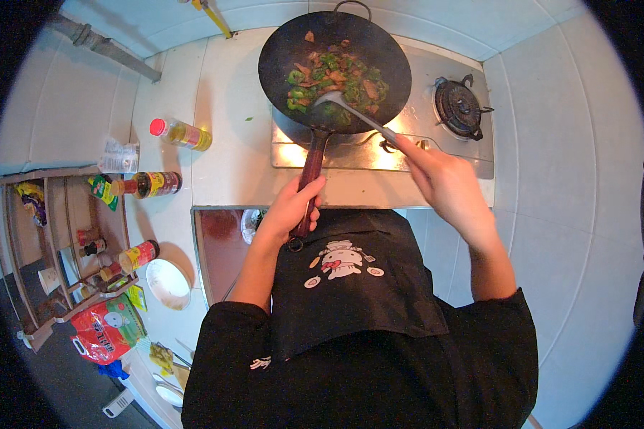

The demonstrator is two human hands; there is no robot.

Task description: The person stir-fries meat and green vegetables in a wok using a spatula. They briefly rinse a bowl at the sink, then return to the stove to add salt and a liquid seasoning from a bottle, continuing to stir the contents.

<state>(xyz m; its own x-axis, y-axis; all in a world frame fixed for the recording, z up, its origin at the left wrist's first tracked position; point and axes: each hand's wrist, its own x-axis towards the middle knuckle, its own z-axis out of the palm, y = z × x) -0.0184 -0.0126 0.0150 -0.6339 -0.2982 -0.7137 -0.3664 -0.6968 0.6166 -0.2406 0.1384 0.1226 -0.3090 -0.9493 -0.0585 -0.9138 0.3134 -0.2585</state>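
Note:
A black wok (279,59) tilts over the left part of the gas stove (349,153). Inside it lies a stir-fry of green peppers and browned meat slices (338,78). My left hand (295,206) is wrapped around the wok's dark wooden handle (315,155). In my right hand (443,179) is a grey spatula (362,115), its index finger stretched along the shaft. The spatula's head dips into the near side of the food, partly covering it. The burner beneath the wok is hidden.
At right is a second burner (459,110) with a pan support. Along the left counter stand an oil bottle (185,135), a dark sauce bottle (158,185), another sauce bottle (139,256) and a white bowl (167,284). A slatted rack (53,230) and a red bag (107,327) are beyond.

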